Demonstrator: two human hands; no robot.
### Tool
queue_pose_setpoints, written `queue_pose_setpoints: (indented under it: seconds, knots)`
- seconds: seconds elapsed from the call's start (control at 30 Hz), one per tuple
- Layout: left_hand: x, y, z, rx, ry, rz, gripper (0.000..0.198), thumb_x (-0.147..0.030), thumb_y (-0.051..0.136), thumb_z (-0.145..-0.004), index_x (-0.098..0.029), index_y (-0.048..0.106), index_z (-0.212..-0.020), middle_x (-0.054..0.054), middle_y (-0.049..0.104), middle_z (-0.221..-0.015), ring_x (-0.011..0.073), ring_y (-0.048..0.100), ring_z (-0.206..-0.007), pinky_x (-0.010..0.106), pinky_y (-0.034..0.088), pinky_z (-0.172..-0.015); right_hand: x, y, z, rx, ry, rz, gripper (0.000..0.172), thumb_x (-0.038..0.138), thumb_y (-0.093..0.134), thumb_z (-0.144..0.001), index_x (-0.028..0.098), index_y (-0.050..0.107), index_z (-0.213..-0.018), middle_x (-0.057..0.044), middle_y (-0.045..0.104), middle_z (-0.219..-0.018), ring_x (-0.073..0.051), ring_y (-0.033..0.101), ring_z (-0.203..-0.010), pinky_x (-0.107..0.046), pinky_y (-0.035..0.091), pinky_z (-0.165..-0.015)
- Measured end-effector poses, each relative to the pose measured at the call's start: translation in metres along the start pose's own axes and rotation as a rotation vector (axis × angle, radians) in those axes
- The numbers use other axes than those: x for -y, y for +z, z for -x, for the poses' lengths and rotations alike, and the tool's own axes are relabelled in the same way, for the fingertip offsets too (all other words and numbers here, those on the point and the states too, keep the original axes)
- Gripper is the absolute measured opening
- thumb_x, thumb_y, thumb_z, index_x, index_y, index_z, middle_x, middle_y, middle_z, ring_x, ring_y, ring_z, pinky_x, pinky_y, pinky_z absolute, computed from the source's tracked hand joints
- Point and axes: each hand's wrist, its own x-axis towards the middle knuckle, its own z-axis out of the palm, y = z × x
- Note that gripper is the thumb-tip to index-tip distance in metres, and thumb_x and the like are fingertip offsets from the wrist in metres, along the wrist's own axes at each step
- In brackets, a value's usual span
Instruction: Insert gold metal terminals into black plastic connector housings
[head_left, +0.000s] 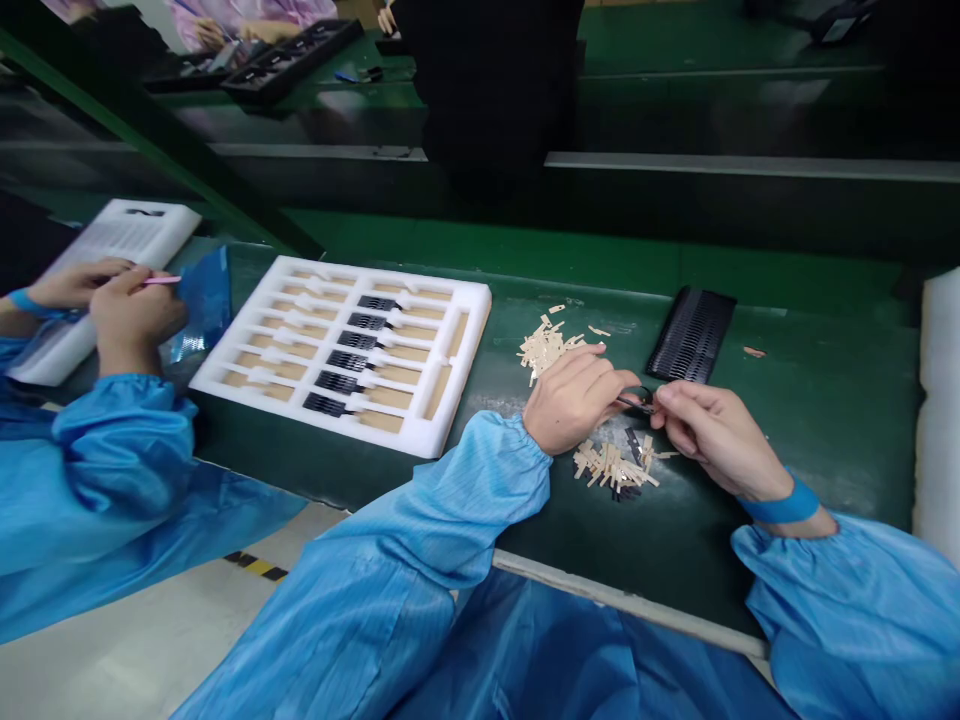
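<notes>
My left hand (574,398) and my right hand (709,430) meet over the green bench. Between their fingertips is a small dark part (637,399), thin and curved. My left fingers are closed on one end of it, while my right thumb and forefinger pinch the other end. Its exact kind is too small to make out. Just below lies a pile of small beige strips (611,465) mixed with several black pieces (626,492). A second heap of beige strips (551,345) is behind my left hand. Beyond my right hand rests a black slotted tray (691,333).
To the left, a white foam tray (431,440) holds several black comb-like parts (324,404). Farther left, a co-worker's hands (139,310) hold a pink tool beside a blue bag (202,300). White foam (939,410) stands at the right edge; a green beam (150,130) slants across the upper left.
</notes>
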Motion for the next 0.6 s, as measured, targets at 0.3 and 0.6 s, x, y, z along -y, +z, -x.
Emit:
queue_pose_setpoints:
  seconds: [0.3, 0.6]
  knots:
    - [-0.006, -0.002, 0.001, 0.161, -0.154, 0.185, 0.024, -0.04, 0.056, -0.104, -0.019, 0.065, -0.113, 0.005, 0.068, -0.09, 0.0192, 0.067, -0.097, 0.042, 0.052, -0.107, 0.003, 0.003, 0.0, -0.134, 0.007, -0.089, 0.036, 0.045, 0.09, -0.072, 0.017, 0.071, -0.084, 0.002, 0.06, -0.063, -0.004, 0.037, -0.043, -0.018, 0.025, -0.04]
    - [-0.02, 0.009, -0.001, 0.337, -0.988, 1.162, 0.023, -0.029, 0.047, -0.106, -0.018, 0.046, -0.126, 0.003, 0.062, -0.096, 0.0099, 0.066, -0.077, 0.026, 0.059, -0.07, -0.004, 0.007, -0.003, -0.418, -0.233, 0.114, 0.027, 0.039, 0.086, -0.074, 0.019, 0.07, -0.085, -0.003, 0.072, -0.073, -0.008, 0.051, -0.049, -0.021, 0.043, -0.045]
